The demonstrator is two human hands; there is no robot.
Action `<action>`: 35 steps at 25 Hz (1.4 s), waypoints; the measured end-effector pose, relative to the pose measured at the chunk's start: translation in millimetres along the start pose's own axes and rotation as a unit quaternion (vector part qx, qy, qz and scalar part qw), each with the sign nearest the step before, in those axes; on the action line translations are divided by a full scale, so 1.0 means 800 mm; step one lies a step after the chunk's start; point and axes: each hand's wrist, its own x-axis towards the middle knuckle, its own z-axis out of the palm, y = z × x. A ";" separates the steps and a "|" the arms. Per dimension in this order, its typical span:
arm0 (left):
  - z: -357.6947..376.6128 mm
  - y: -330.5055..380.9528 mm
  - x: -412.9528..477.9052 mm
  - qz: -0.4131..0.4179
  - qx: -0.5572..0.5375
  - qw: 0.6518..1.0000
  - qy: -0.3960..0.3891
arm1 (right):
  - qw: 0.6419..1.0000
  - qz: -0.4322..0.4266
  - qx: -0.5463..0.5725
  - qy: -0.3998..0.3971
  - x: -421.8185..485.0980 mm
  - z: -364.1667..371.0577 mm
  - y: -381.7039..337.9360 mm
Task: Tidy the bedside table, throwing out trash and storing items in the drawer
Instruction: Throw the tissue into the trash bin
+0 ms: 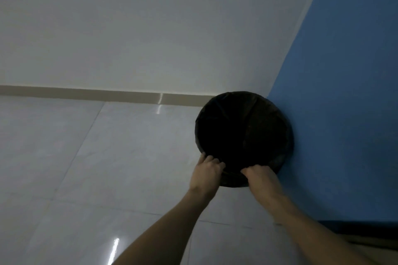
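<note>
A round trash bin (277, 114) lined with a black bag stands on the floor against the blue wall. Its inside is dark and nothing in it can be made out. My left hand (205, 173) grips the bin's near rim on the left, fingers curled over the edge. My right hand (261, 175) grips the same near rim a little to the right, fingers hooked over it too. Both forearms reach in from the bottom of the frame. The bedside table and its drawer are not in view.
A glossy pale tiled floor (107, 168) spreads to the left and front of the bin. A white wall with a beige skirting board (86, 92) runs along the back. The blue wall (344, 114) stands to the right, with a dark edge (366, 230) at bottom right.
</note>
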 end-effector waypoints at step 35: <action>-0.227 0.435 -0.283 0.182 -0.335 0.916 0.124 | 0.869 0.369 0.126 0.304 -0.641 -0.170 0.062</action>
